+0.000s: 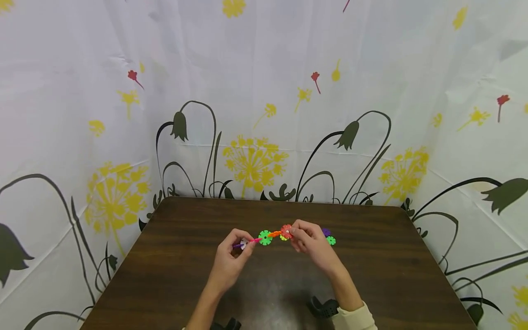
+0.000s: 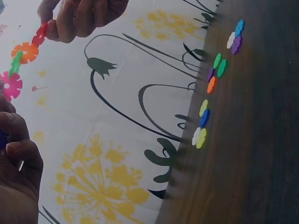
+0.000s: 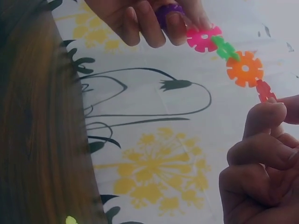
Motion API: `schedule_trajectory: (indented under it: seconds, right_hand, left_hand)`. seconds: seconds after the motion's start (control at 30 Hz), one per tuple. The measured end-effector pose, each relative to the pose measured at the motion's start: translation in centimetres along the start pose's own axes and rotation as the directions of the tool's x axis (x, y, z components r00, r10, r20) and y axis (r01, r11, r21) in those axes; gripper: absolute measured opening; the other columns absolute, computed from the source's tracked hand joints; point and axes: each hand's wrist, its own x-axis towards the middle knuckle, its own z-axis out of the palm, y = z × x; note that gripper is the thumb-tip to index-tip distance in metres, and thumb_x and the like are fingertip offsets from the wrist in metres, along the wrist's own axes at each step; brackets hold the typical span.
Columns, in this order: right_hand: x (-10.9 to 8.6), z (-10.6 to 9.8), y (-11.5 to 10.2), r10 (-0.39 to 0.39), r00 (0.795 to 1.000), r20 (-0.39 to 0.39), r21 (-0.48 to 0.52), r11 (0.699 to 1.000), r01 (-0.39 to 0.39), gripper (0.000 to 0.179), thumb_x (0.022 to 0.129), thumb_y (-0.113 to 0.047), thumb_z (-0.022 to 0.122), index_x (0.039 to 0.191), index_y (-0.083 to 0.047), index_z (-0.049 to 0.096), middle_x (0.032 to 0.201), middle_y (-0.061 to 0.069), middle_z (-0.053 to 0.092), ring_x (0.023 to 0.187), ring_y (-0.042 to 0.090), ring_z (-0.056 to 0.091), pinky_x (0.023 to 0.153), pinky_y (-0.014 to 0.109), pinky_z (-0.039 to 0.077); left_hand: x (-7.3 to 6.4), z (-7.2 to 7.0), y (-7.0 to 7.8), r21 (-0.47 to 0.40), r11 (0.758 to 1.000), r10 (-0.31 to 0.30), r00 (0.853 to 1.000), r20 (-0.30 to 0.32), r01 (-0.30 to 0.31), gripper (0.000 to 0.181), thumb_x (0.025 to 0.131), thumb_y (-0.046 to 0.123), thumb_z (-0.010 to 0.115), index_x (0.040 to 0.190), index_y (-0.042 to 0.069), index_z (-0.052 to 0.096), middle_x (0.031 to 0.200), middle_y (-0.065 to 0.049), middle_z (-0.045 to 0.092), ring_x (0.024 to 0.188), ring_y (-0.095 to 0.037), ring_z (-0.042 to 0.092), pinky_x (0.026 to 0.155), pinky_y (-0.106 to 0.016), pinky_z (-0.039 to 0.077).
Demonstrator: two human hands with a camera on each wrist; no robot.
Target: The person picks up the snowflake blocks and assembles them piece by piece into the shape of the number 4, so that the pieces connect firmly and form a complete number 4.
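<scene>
Raised above the table is a linked chain of notched plastic snowflake discs. From left to right it shows a pink disc [image 3: 204, 38], a green disc [image 1: 265, 237], an orange disc [image 3: 245, 69] and a red disc [image 1: 286, 231]. My left hand [image 1: 232, 261] pinches the chain around the pink disc, with a purple disc [image 3: 169, 15] and a white disc [image 1: 244, 244] partly hidden by its fingers. The right hand [image 1: 316, 247] pinches the red disc between thumb and forefinger at the other end.
On the dark wooden table [image 1: 173, 275], loose discs lie behind the hands, among them a blue disc [image 2: 204, 117], a purple disc [image 1: 326, 232] and an orange disc [image 2: 212, 85]. A flower-printed curtain [image 1: 255, 68] hangs along the table's back edge.
</scene>
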Motion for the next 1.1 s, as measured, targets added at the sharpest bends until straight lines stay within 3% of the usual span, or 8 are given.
schedule_trajectory:
  seconds: [0.37, 0.63, 0.8, 1.1]
  right_hand:
    - [-0.2, -0.1, 0.9, 0.086, 0.996, 0.034, 0.060, 0.994, -0.088, 0.035, 0.114, -0.018, 0.047, 0.090, 0.006, 0.055, 0.068, 0.003, 0.048, 0.057, 0.015, 0.038, 0.050, 0.026, 0.030]
    - [-0.1, -0.1, 0.1, 0.039, 0.999, 0.002, -0.099, 0.994, -0.039, 0.030, 0.113, -0.022, 0.056, 0.088, -0.005, 0.060, 0.071, 0.006, 0.050, 0.064, 0.011, 0.047, 0.057, 0.025, 0.044]
    - [-0.2, -0.5, -0.9, 0.013, 1.000, -0.003, -0.107, 0.994, -0.013, 0.029, 0.113, -0.019, 0.056, 0.088, -0.004, 0.060, 0.070, 0.010, 0.047, 0.063, 0.013, 0.045, 0.057, 0.028, 0.043]
    - [-0.6, -1.1, -1.4, 0.000, 0.995, -0.102, -0.078, 0.997, -0.008, 0.032, 0.113, -0.016, 0.053, 0.085, -0.001, 0.058, 0.068, 0.010, 0.046, 0.060, 0.012, 0.043, 0.054, 0.025, 0.037]
  left_hand:
    - [-0.7, 0.1, -0.8, 0.011, 1.000, -0.018, 1.000, 0.016, 0.018, 0.013, 0.101, 0.002, 0.072, 0.108, 0.011, 0.066, 0.089, -0.004, 0.062, 0.072, -0.007, 0.055, 0.056, -0.025, 0.050]
    - [0.1, -0.2, -0.4, 0.060, 0.998, 0.005, 0.997, 0.079, -0.010, 0.013, 0.102, 0.007, 0.073, 0.111, 0.015, 0.066, 0.089, -0.004, 0.063, 0.072, -0.008, 0.056, 0.057, -0.024, 0.050]
    - [0.5, -0.3, 0.1, 0.066, 0.997, 0.030, 0.993, 0.117, -0.038, 0.020, 0.101, 0.001, 0.072, 0.113, 0.015, 0.065, 0.091, -0.005, 0.063, 0.073, -0.009, 0.056, 0.058, -0.024, 0.052]
    - [0.3, 0.1, -0.2, 0.050, 0.998, 0.036, 0.998, 0.052, -0.038, 0.016, 0.101, 0.004, 0.073, 0.111, 0.015, 0.066, 0.091, -0.005, 0.062, 0.072, -0.009, 0.055, 0.056, -0.025, 0.049]
